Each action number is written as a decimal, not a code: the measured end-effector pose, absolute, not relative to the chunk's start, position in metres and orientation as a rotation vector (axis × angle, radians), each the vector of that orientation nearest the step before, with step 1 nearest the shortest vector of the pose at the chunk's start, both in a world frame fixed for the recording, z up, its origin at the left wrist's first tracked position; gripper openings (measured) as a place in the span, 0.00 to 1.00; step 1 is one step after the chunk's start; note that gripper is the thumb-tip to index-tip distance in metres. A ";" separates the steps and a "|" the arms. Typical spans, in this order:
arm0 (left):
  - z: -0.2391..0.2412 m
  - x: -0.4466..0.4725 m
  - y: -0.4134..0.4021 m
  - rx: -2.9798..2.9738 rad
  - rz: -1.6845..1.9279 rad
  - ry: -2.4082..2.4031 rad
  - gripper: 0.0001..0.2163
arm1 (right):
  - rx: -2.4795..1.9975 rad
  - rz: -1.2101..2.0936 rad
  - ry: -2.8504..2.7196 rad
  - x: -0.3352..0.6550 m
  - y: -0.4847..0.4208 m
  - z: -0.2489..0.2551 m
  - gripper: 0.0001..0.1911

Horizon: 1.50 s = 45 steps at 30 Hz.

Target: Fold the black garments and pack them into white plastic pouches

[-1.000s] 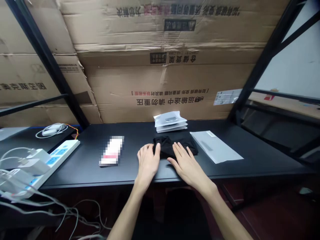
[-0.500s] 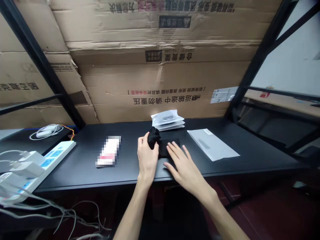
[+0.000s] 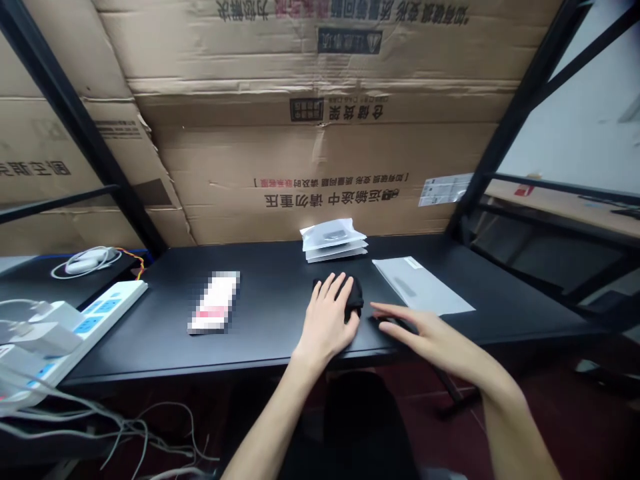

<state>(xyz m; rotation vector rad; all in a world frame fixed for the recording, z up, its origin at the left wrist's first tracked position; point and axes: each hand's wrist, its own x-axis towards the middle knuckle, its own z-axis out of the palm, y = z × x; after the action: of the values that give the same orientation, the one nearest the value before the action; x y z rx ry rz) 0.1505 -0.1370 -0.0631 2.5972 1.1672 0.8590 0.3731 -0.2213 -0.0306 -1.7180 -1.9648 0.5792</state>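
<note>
A small bundle of black cloth [image 3: 353, 295] lies on the black tabletop [image 3: 270, 340], near its front edge. My left hand [image 3: 327, 319] sits on top of it, fingers curled over the bundle and covering most of it. My right hand [image 3: 430, 335] lies to the right, fingers stretched out flat and holding nothing. Its fingertips are close to a small dark patch [image 3: 387, 323] on the table, which could be shadow or cloth. A flat pale grey packet [image 3: 420, 285] lies just beyond those fingers, and a stack of translucent plastic bags [image 3: 333, 240] lies behind the cloth.
A package with a blurred label [image 3: 215, 303] lies left of my hands. A white power strip [image 3: 95, 327] with plugged-in adapters and loose cables sits at the left end. Black shelf posts [image 3: 85, 127] stand at both sides, with flattened cardboard [image 3: 320, 160] behind the table.
The black cloth has gone from a raised, spread shape to a compact bundle under my left hand. My right hand has moved right and toward the table's front edge, and the view has shifted slightly.
</note>
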 end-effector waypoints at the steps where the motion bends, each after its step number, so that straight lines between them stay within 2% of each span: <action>1: -0.063 0.150 -0.138 2.611 0.849 1.167 0.31 | -1.771 0.505 -1.887 0.381 -0.216 -0.030 0.26; 5: -0.062 0.145 -0.140 2.648 0.782 1.162 0.31 | -2.035 -0.027 -1.493 0.395 -0.187 -0.042 0.23; 7: -0.060 0.141 -0.141 2.654 0.751 1.150 0.31 | -2.145 -0.136 -1.392 0.397 -0.176 -0.052 0.25; 13: -0.055 0.130 -0.148 2.605 0.711 1.115 0.29 | -2.275 -0.040 -1.366 0.397 -0.172 -0.054 0.16; 17: -0.050 0.124 -0.152 2.537 0.749 1.071 0.30 | -2.317 -0.019 -1.205 0.395 -0.182 -0.036 0.14; 21: -0.044 0.114 -0.148 2.351 0.911 1.048 0.23 | -2.224 -0.184 -1.083 0.393 -0.200 -0.018 0.14; 25: -0.023 0.104 -0.131 2.260 1.239 1.058 0.16 | -2.011 -0.422 -1.066 0.381 -0.200 -0.001 0.13; 31: 0.025 0.099 -0.107 2.535 1.580 1.210 0.15 | -1.640 -0.600 -1.521 0.325 -0.141 0.012 0.19; 34: 0.024 0.092 -0.100 2.728 1.408 1.366 0.14 | -1.543 -0.558 -1.868 0.294 -0.115 0.004 0.20; 39: -0.008 0.076 -0.091 2.746 1.019 1.536 0.10 | -1.444 -0.352 -2.124 0.272 -0.106 -0.011 0.19; 42: -0.021 0.073 -0.088 2.701 0.962 1.522 0.10 | -1.416 -0.157 -1.985 0.271 -0.128 -0.007 0.15; 45: -0.023 0.077 -0.086 2.709 0.925 1.426 0.12 | -1.377 0.336 -1.617 0.274 -0.173 0.000 0.17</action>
<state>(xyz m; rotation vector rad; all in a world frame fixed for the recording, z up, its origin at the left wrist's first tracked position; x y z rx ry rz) 0.0766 -0.0860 -0.0234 2.7092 1.4260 0.9251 0.2737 -0.1734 -0.0003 -1.3769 -1.6169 0.3360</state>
